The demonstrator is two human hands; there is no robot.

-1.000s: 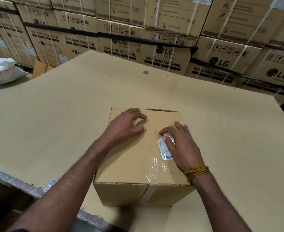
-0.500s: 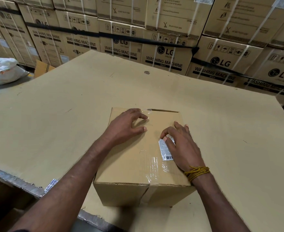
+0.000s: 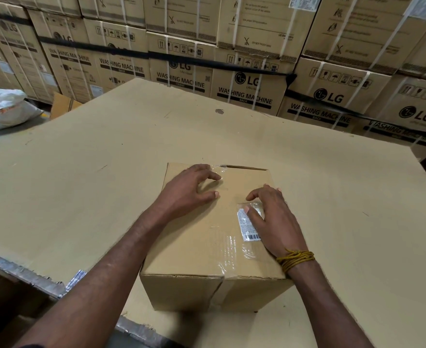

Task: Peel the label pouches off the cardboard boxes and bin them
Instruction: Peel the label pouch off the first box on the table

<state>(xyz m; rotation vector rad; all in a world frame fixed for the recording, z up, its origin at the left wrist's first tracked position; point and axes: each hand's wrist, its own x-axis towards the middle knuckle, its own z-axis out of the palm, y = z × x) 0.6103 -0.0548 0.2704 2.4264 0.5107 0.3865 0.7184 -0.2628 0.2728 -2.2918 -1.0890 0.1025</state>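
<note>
1. A small cardboard box (image 3: 196, 237) stands on the wide cardboard surface (image 3: 81, 187), close to its near edge.
2. The label pouch (image 3: 247, 223), clear plastic with a white barcode slip inside, is stuck on the top of the box, on its right side.
3. The left hand (image 3: 189, 190) rests on the far left part of the box top, fingers spread and bent, grasping nothing.
4. The right hand (image 3: 276, 221) lies over the pouch; its thumb presses on the pouch, and it grasps nothing.
5. Stacked washing machine cartons (image 3: 244, 89) stand behind the surface.
6. A white sack (image 3: 3, 108) lies at the far left.
</note>
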